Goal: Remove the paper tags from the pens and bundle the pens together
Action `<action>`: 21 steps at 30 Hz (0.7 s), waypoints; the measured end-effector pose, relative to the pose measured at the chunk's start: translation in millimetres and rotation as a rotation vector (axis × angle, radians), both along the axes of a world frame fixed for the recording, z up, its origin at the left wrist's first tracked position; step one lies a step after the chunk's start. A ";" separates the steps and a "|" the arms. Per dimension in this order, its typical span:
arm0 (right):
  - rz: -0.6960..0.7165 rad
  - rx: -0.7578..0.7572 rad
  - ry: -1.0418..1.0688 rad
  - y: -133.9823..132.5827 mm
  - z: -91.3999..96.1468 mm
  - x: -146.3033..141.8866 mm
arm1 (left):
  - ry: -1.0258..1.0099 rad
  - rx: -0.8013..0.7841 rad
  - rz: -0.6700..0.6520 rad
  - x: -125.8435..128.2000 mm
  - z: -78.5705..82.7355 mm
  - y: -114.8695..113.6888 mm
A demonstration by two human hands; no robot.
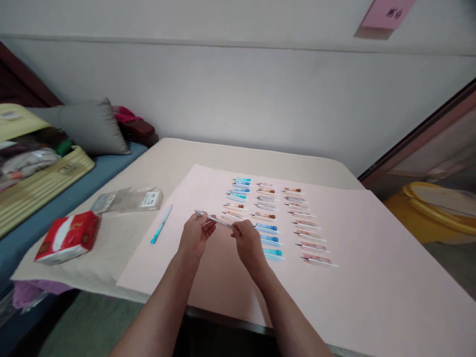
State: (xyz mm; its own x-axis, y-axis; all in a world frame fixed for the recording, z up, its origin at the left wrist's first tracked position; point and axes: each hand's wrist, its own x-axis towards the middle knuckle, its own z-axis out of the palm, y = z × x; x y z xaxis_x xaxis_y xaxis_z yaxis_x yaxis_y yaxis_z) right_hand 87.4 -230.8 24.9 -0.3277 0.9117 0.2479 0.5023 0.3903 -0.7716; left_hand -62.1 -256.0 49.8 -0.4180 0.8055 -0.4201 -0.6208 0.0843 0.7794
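Note:
A slim pale grey-white pen (pixel 218 220) is held level above the pink sheet, between my two hands. My left hand (pixel 194 233) pinches it near its left end, with the lower fingers loosely curled. At its right end my right hand (pixel 248 244) is closed, the fingers partly covering it. A light blue pen (pixel 162 223) with a turquoise end lies alone to the left of my hands. Beyond and to the right, several pens are set out in three columns: blue and turquoise ones (pixel 268 228), brown ones (pixel 265 215) and pink ones (pixel 314 246). Many have dark pointed tips facing left.
The pink sheet (pixel 372 277) covers much of the cloth-topped table (pixel 178 148). On the left are a red tissue pack (pixel 70 237) and a clear plastic packet (pixel 128 200). A yellow tub (pixel 427 213) stands beyond the right edge; a white wall (pixel 238 99) rises behind.

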 end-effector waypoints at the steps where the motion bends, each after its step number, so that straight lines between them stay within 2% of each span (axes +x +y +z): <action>1: -0.004 -0.007 0.005 0.2 0.2 0.1 | 0.007 0.001 -0.001 0.4 0.6 0.0; 10: -0.009 -0.012 -0.012 0.5 1.9 1.3 | 0.086 0.001 -0.015 3.2 2.9 -1.8; 18: -0.064 -0.310 0.209 0.8 5.0 -0.3 | 0.098 0.021 -0.050 2.3 1.7 -2.4; 21: -0.064 -0.256 0.215 -1.1 5.1 -0.3 | 0.088 0.020 -0.043 2.3 1.5 -1.6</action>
